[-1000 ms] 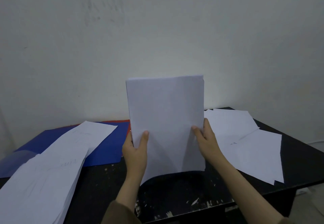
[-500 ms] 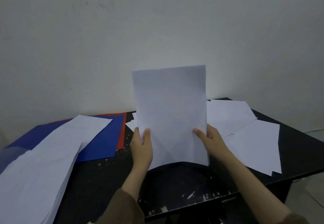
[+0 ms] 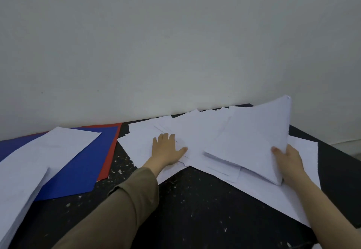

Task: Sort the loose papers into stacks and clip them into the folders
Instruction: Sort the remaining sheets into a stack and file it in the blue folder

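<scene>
A thick stack of white paper (image 3: 252, 141) tilts up at the right, its far corner raised toward the wall. My right hand (image 3: 289, 163) grips its near corner, thumb on top. My left hand (image 3: 166, 148) lies flat with straight fingers on loose white sheets (image 3: 140, 143) spread over the middle of the table. A blue folder (image 3: 82, 166) lies at the left on top of a red folder (image 3: 112, 151). Another white paper pile (image 3: 25, 170) partly covers the blue folder.
The black, paint-speckled table (image 3: 195, 200) backs onto a plain pale wall (image 3: 175, 43). More single sheets (image 3: 273, 196) lie under the stack and reach toward the table's right front edge. Bare tabletop shows between my two arms.
The stack stood upright between both hands; now it is lowered to the right in my right hand alone. My left hand has let go and pressed onto the loose sheets.
</scene>
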